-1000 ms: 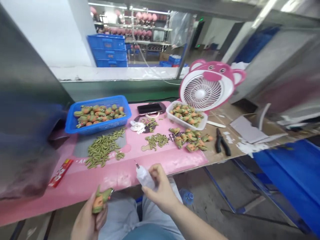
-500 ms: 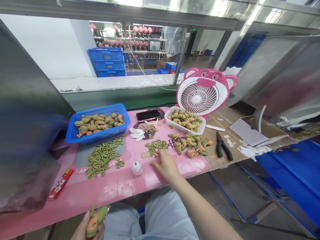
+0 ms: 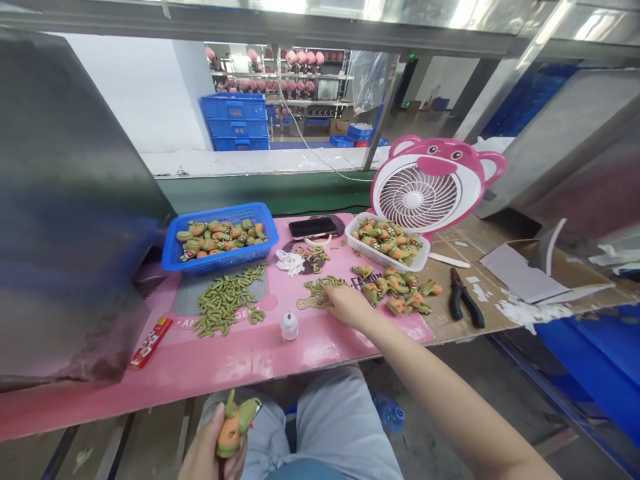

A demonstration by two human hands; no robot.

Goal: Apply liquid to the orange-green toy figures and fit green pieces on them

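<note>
The head view looks down on a table [image 3: 240, 363] covered by a glossy pink mat, with brown board at its right end. Past a green ledge, the room shows stacked blue crates [image 3: 235, 125] and shelves [image 3: 325, 75] of pink round things. A pink bear-faced fan [image 3: 413, 200] stands behind a white basket [image 3: 400, 261] of green-and-orange figures; a blue basket [image 3: 235, 260] of similar ones sits at left. Between them lies a phone [image 3: 313, 227], and black-handled pliers [image 3: 465, 303] rest on the board. A white bottle [image 3: 289, 328] stands upright near the front edge.

The left hand [image 3: 207, 450] is closed around a green-and-orange toy [image 3: 230, 433], held over the lap, before the table edge. The right hand [image 3: 347, 307] reaches to a small pile of green pieces [image 3: 320, 285]; its fingertips are hidden, so I cannot tell whether they pinch one. The left wrist is cut off by the bottom of the frame, and the toy's underside is covered by fingers.

On the mat, white letters "AN" and "GE" show beside a larger heap [image 3: 225, 303] of green pieces. Dark lettering near the loose figures [image 3: 397, 285] is partly covered, and the writing on a red packet [image 3: 151, 343] is too small to read.
</note>
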